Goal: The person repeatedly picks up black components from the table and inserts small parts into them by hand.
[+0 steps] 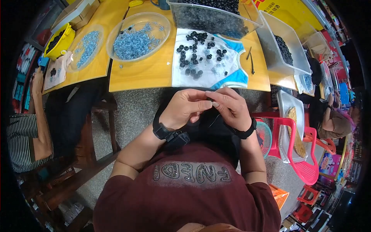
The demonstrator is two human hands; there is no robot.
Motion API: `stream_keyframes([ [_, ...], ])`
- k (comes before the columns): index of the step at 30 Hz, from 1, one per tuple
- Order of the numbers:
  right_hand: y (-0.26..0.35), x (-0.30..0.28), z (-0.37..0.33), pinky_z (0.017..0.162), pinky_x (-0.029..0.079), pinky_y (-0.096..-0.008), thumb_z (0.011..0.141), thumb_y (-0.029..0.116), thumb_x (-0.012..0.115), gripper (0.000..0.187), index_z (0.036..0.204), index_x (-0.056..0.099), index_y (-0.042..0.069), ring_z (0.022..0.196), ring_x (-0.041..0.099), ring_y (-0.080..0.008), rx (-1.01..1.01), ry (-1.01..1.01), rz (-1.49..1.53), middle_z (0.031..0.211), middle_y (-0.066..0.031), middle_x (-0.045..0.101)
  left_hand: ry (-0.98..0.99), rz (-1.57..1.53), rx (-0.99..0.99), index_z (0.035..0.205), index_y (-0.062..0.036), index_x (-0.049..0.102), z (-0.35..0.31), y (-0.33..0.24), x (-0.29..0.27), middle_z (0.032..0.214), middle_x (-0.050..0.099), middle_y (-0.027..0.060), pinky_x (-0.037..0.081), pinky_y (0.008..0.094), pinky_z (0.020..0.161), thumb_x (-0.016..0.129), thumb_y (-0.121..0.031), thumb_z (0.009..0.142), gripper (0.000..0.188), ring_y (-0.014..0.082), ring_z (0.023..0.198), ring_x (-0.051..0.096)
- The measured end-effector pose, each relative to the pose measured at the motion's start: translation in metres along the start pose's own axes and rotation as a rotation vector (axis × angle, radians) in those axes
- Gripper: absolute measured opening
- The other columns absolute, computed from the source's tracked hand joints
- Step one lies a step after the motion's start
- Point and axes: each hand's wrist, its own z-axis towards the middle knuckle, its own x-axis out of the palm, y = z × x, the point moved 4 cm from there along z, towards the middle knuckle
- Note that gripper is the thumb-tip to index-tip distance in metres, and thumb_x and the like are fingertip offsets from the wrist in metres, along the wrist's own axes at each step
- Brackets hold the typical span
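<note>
My left hand [182,110] and my right hand [235,109] meet in front of my lap, just below the table's near edge. Fingertips of both pinch a small dark piece [210,99], mostly covered by the fingers, so its kind does not show. A thin dark strand hangs under the right fingers. Beyond the hands, a white cloth with blue trim [205,82] lies on the table. Small black round parts [198,36] are scattered over it, among some clear bluish pieces. Two thin dark sticks [252,63] rest to its right.
A round clear tray [111,38] of light-blue pieces stands left of the cloth. Behind it sits a clear bin of black parts [216,23]; another bin [286,65] is at right. A pink chair [295,154] holds a metal tray. Other people sit at both sides.
</note>
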Motion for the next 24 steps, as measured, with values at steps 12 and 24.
stream_keyframes([
  [12,-0.083,-0.041,0.021,0.072,0.051,-0.037,0.093,0.008,0.064,0.016,0.106,0.069,0.001,0.08,0.064,-0.032,0.252,-0.156,-0.337,0.089,-0.0168,0.065,-0.09,0.272,0.158,0.117,0.0013,0.067,-0.001,-0.003,-0.004,0.079,0.065,0.0007,0.04,0.0192,0.045,0.067,-0.017,0.096,0.028,0.0039,0.051,0.05],
  [24,-0.082,-0.031,0.021,0.074,0.052,-0.0387,0.088,0.01,0.07,0.013,0.098,0.072,0.002,0.083,0.065,-0.0332,0.203,-0.076,-0.498,0.09,-0.0152,0.066,-0.191,0.439,0.272,0.115,-0.0016,0.07,-0.001,-0.009,-0.009,0.079,0.063,-0.0017,0.038,0.0187,0.046,0.068,-0.013,0.094,0.023,0.0029,0.051,0.05],
])
